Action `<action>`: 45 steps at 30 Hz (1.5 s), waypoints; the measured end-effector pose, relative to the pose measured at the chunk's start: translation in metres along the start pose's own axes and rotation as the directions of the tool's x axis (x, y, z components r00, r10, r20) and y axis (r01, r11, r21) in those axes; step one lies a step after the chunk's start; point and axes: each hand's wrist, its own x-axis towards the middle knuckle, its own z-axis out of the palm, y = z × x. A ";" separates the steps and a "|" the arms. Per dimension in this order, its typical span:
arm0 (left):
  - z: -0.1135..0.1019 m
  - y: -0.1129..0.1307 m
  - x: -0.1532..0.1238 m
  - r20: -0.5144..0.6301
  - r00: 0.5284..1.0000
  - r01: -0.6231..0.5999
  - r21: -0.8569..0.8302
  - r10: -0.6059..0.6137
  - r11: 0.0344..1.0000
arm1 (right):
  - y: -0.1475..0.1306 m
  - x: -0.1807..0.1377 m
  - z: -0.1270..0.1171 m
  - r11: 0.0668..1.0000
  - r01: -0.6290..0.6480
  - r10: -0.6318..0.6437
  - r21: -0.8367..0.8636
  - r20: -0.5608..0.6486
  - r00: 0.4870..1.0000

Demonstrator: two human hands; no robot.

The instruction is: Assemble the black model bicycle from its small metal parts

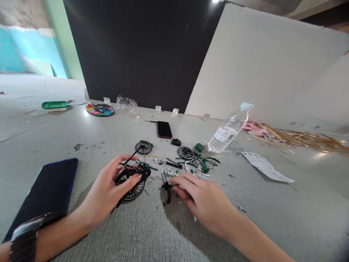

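Note:
My left hand (113, 185) grips a black miniature bicycle frame (144, 173), thumb across its lower end. The frame's spoked rear wheel (133, 191) shows below the fingers. To the right, my right hand (203, 198) has its fingers curled and the fingertips at a small black fork-like bicycle part (167, 187); the grip is partly hidden. A loose spoked wheel (144, 147) with a green fender lies beyond the left hand. Another wheel (185, 153) and a green miniature bicycle frame (208, 163) lie beyond the right hand, among small silver parts (172, 172).
A dark phone or tablet (46, 189) lies by my left forearm; a smaller phone (164, 130) is farther back. A tilted water bottle (230, 129), printed sheet (265, 167) and ribbons (297, 140) are right. A paint palette (100, 110) and green tray (55, 105) are left.

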 end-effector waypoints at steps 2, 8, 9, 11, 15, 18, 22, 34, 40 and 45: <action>-0.001 0.000 0.001 -0.013 1.000 -0.003 0.006 0.004 1.000 | -0.001 -0.001 0.000 1.000 0.021 -0.021 0.003 -0.001 1.000; -0.002 -0.008 0.004 -0.101 0.995 -0.011 0.132 0.025 0.991 | -0.003 -0.001 0.000 0.997 0.072 -0.073 0.027 0.028 0.997; -0.002 -0.009 0.004 -0.111 0.993 -0.016 0.161 0.035 0.987 | -0.004 -0.001 0.000 0.998 0.062 -0.063 0.030 0.028 0.998; -0.001 -0.010 0.004 -0.107 0.993 -0.031 0.211 0.054 0.977 | -0.004 -0.001 0.001 0.998 0.049 -0.050 0.042 0.031 0.998; 0.000 -0.014 0.002 -0.052 0.995 -0.069 0.260 0.086 0.963 | -0.005 -0.001 0.004 0.997 0.055 -0.056 0.055 0.023 0.998; 0.001 -0.018 0.002 -0.053 0.986 -0.131 0.358 0.160 0.924 | -0.006 -0.003 0.005 0.993 0.081 -0.080 0.081 -0.010 0.997; 0.001 -0.020 0.001 -0.062 0.956 -0.226 0.471 0.288 0.853 | -0.011 -0.003 0.002 0.976 0.142 -0.128 0.166 -0.090 0.988; -0.001 -0.008 -0.017 0.278 0.828 -0.560 0.398 0.486 0.726 | -0.046 0.034 -0.022 0.863 0.221 -0.147 0.455 -0.192 0.970; -0.002 -0.001 -0.009 0.083 0.931 -0.363 0.323 0.356 0.874 | -0.019 0.089 -0.022 0.956 0.090 -0.022 0.280 -0.237 0.971; -0.004 0.001 -0.009 0.050 0.952 -0.304 0.271 0.302 0.913 | 0.004 0.136 0.006 0.994 0.113 -0.112 0.010 -0.081 0.990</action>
